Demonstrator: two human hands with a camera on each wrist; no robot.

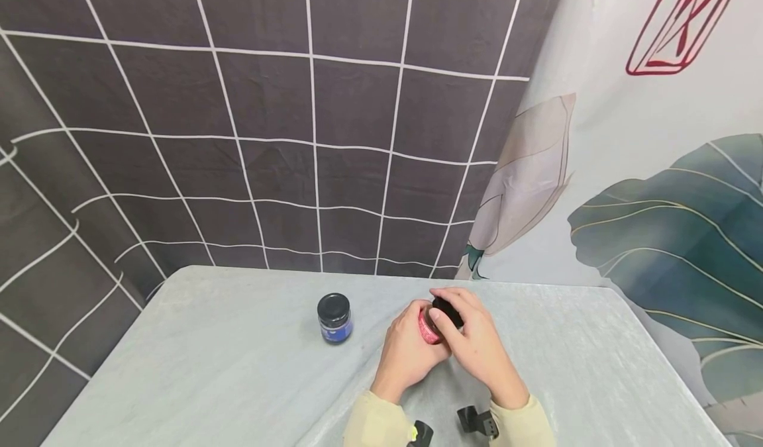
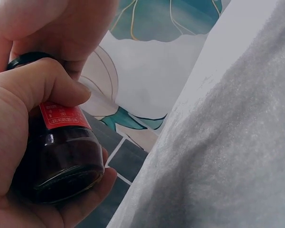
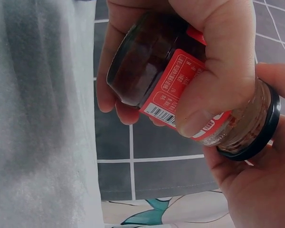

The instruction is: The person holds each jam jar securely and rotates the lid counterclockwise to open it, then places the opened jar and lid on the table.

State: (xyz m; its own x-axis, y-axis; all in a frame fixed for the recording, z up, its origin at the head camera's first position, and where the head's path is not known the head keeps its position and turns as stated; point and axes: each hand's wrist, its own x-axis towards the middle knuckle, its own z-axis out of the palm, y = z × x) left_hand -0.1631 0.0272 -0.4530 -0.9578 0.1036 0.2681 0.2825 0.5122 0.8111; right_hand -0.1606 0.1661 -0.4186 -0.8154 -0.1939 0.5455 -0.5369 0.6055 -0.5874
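A glass jar with a red label and a black lid is held tilted above the table. My left hand grips the jar's body, its thumb lying across the red label in both wrist views. My right hand holds the black lid, with fingers and thumb around its rim. The lid sits on the jar's mouth. Dark contents show through the glass. To the left of the hands, a second jar with a black lid and a blue label stands upright on the table.
A pale grey cloth covers the table. Behind it hangs a dark curtain with white grid lines, joined on the right by a white leaf-print curtain. Black wrist devices sit by the sleeves.
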